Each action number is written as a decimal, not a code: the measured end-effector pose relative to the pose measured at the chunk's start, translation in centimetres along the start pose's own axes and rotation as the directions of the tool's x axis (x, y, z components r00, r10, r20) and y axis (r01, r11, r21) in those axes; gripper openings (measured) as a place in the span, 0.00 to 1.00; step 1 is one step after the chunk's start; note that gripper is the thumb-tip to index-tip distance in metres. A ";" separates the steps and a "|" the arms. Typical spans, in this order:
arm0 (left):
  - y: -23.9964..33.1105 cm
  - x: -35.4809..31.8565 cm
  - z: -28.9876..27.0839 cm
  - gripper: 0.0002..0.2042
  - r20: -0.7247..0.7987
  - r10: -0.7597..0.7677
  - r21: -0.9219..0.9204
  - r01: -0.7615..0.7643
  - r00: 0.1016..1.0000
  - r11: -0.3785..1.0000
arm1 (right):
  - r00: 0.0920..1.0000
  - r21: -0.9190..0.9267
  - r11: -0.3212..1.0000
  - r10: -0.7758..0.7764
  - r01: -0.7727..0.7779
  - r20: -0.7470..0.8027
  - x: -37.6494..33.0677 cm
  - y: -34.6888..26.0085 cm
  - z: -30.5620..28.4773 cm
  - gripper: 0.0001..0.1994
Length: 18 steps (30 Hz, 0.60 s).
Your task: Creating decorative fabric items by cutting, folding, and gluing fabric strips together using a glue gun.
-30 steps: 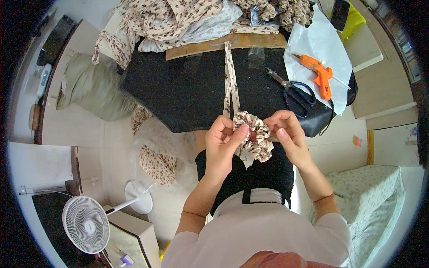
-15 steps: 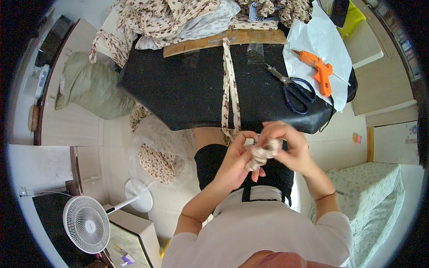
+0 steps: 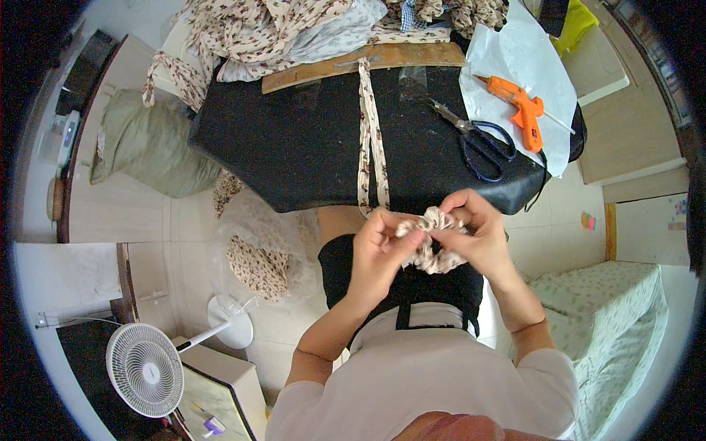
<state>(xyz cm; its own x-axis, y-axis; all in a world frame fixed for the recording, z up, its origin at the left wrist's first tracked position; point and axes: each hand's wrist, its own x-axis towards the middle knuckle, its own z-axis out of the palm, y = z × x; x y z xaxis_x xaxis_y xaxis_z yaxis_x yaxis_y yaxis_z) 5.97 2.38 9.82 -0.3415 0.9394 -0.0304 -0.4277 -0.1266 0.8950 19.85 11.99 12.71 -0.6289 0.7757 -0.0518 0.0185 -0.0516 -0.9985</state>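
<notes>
Left hand (image 3: 380, 250) and right hand (image 3: 482, 239) pinch a ruffled, ring-shaped cream-and-brown fabric scrunchie (image 3: 440, 262) between thumbs and fingers, near a long cream floral cloth strip (image 3: 364, 132).

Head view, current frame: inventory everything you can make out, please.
Scrunchie: one, cream, blurred, between the hands
Fabric strip: two lengths, cream, running down table
Table: one, black, centre
Wooden bar: one, brown, across table
Scissors: one pair, dark blue, on table
Glue gun: one, orange, on sheet
Sheet: one, white, table's right
Fabric heap: one, cream, table's far left
Gathered fabric: pile, count unclear, brownish, far side
Sack: one, olive, left
Plastic bag: one, clear, floor, left
Fan: one, white, lower left
Patterned cover: one, pale green, lower right
Left hand: one, bare, pinching scrunchie
Right hand: one, bare, pinching scrunchie
</notes>
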 end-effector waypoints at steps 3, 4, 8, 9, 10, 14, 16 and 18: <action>0.9 0.6 -0.4 0.04 -0.002 -0.084 -0.347 0.078 0.996 0.935 | 0.999 0.306 0.951 0.039 -0.035 -0.007 0.2 1.1 -1.8 0.10; 1.1 0.6 -0.6 0.05 0.015 -0.069 -0.404 0.069 0.998 0.912 | 0.999 0.383 0.924 0.003 0.016 -0.047 0.1 1.3 -1.5 0.10; 1.0 1.2 -1.8 0.09 0.078 -0.018 -0.533 0.057 0.997 0.844 | 0.976 0.362 0.917 -0.105 0.170 -0.191 -0.2 1.5 -0.9 0.10; 1.2 1.5 -2.1 0.09 0.153 0.022 -0.550 0.066 0.988 0.832 | 0.976 0.363 0.916 -0.105 0.169 -0.190 -0.2 1.5 -0.8 0.10; 1.8 1.3 -1.5 0.10 0.057 0.034 -0.385 -0.009 0.998 0.923 | 0.961 0.355 0.911 -0.123 0.209 -0.250 -0.2 1.3 -0.7 0.10; 2.3 1.0 -1.7 0.10 0.024 0.034 -0.265 -0.026 0.999 0.964 | 0.940 0.363 0.901 -0.118 0.237 -0.321 0.0 1.0 -0.7 0.10; 2.9 0.9 -1.2 0.10 -0.055 -0.037 -0.187 0.026 0.998 0.982 | 0.938 0.333 0.913 -0.122 0.234 -0.324 0.0 1.3 -1.2 0.10; 2.9 0.8 -1.2 0.10 -0.054 -0.018 -0.159 0.009 0.998 0.987 | 0.936 0.302 0.925 -0.126 0.231 -0.328 0.0 1.7 -1.5 0.10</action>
<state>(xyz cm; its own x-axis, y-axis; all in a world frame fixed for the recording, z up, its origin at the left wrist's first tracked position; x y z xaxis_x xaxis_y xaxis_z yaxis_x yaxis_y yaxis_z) 3.49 2.35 11.87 -0.3780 0.9231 -0.0703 -0.5584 -0.1668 0.8126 21.02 12.86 10.97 -0.3361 0.9391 0.0717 -0.3623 -0.0587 -0.9302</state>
